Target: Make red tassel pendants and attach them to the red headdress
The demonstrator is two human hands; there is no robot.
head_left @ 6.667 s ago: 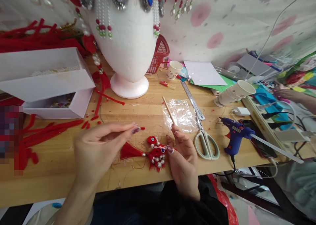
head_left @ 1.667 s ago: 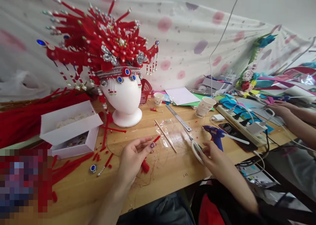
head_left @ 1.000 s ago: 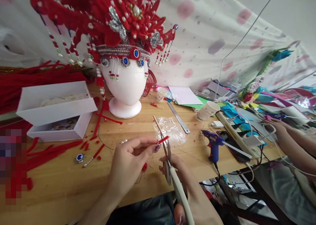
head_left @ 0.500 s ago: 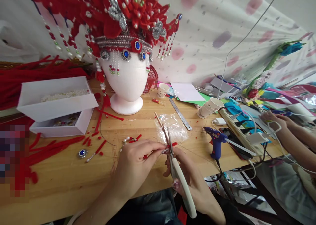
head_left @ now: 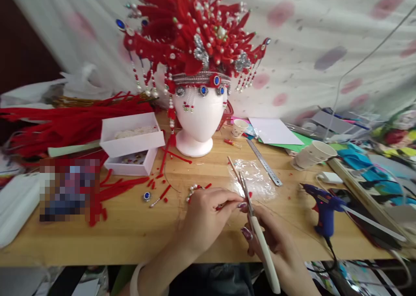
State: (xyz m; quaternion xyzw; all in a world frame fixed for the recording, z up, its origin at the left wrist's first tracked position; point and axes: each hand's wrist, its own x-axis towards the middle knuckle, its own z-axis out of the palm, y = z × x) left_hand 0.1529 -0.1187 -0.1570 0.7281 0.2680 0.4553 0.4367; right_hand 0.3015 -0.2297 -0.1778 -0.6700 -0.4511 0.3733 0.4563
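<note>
My left hand [head_left: 208, 216] is closed in a pinch on a short red chenille stem [head_left: 220, 206], mostly covered by the fingers. My right hand [head_left: 279, 239] is wrapped round white-handled scissors [head_left: 265, 255], whose blades point away from me beside the left fingertips. A red bit [head_left: 250, 195] shows right at the blades. Just beyond my left hand lies a pearl-beaded piece [head_left: 191, 193]. Farther left on the table are a blue-gem ornament [head_left: 147, 196] and a beaded red stem [head_left: 160, 197]. A clear plastic sheet [head_left: 260, 183] lies beyond the scissors.
A white foam head [head_left: 198, 118] wears a red beaded headdress [head_left: 208, 40]. White boxes [head_left: 131, 144] and red stems [head_left: 120, 190] are at left. On the right are a steel ruler [head_left: 264, 161], paper cups [head_left: 313, 155], a blue glue gun [head_left: 323, 209] and a power strip [head_left: 364, 183].
The view has swung left, so everything sits farther right and another person's hands have left the frame. The scissor blades look closer together. Both hands keep their holds.
</note>
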